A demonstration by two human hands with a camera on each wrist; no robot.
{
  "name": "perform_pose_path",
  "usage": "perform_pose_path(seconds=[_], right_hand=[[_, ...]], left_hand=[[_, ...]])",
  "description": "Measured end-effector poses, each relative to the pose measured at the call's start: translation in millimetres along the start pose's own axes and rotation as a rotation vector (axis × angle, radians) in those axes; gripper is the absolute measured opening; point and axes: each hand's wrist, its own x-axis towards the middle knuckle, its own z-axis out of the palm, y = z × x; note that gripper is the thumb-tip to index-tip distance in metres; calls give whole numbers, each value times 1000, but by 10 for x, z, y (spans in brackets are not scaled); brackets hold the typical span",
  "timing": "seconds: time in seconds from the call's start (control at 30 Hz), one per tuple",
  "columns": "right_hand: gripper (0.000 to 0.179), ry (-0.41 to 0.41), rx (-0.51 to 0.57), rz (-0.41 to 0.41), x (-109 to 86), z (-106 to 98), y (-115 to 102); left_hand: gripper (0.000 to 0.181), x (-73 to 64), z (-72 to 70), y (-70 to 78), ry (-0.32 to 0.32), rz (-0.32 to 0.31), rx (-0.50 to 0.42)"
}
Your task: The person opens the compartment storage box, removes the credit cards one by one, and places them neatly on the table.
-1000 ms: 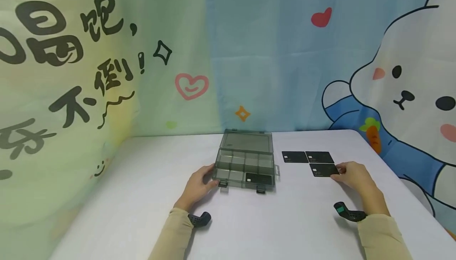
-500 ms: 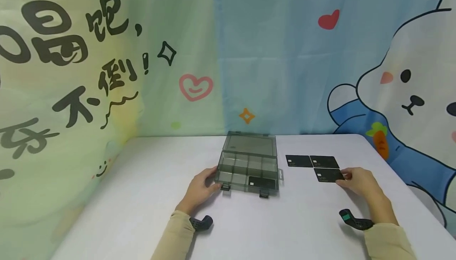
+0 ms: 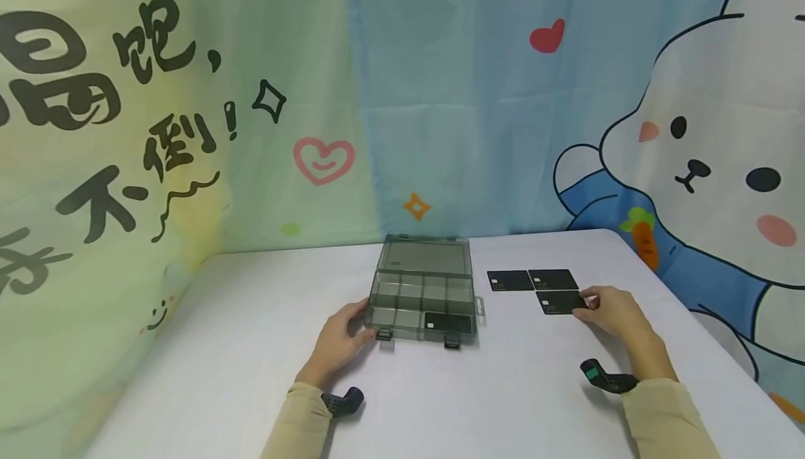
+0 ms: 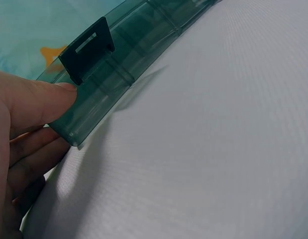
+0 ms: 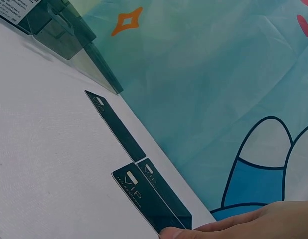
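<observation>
An open grey see-through divided box stands at the back of the table, its lid tipped back. One black card lies in its front right compartment. My left hand grips the box's front left corner; in the left wrist view the thumb presses the front wall beside a dark latch. Right of the box, my right hand pinches the right end of a black VIP card. In the right wrist view that VIP card lies along another one; its right end is partly hidden by the thumb.
Two more black VIP cards, a left one and a right one, lie in a row behind the pinched card. A printed curtain hangs behind the white table. Each wrist carries a black camera.
The head view has swung a little and back, shifting everything in it. Both hands keep their places, the left on the box and the right at the VIP card.
</observation>
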Motion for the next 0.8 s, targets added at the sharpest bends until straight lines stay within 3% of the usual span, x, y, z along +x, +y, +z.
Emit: perform_pose_path(seconds=[0.53, 0.8], right_hand=[[58, 1, -6, -18, 27, -10, 13], [55, 35, -20, -11, 11, -26, -20]], left_hand=[[61, -3, -26, 10, 5, 8, 11], [61, -6, -7, -6, 24, 48, 9]])
